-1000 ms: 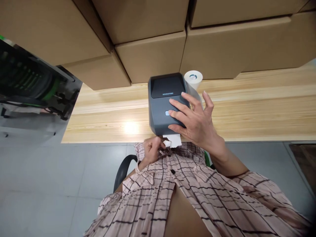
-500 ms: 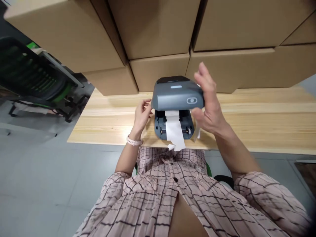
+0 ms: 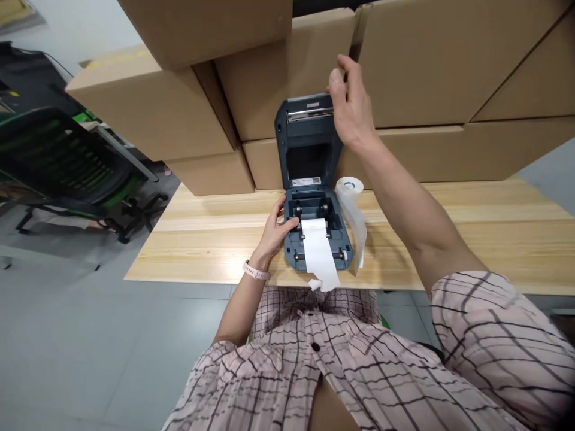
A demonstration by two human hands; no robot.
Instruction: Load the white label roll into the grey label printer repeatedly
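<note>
A dark grey label printer (image 3: 294,258) stands on the wooden table with its lid (image 3: 281,140) raised upright. My right hand (image 3: 353,108) grips the lid's upper right corner, fingers behind it and thumb in front. At the printer's left side, my left hand (image 3: 275,230) holds the base, the thumb over its edge. A white paper strip (image 3: 320,254) lies inside the base and hangs over its front, with a torn, crumpled end. Right of the printer stands a white paper roll (image 3: 350,185), its loose strip (image 3: 357,224) curling toward the table's front edge.
Stacked cardboard boxes (image 3: 413,72) line the back of the wooden table (image 3: 188,239); one box juts forward above at the upper left. A black and green office chair (image 3: 67,161) stands on the floor at the left.
The printer lid has swung up and back, showing its inside. My right hand has moved up with it. My left hand now grips the base, and the paper roll has come into view.
</note>
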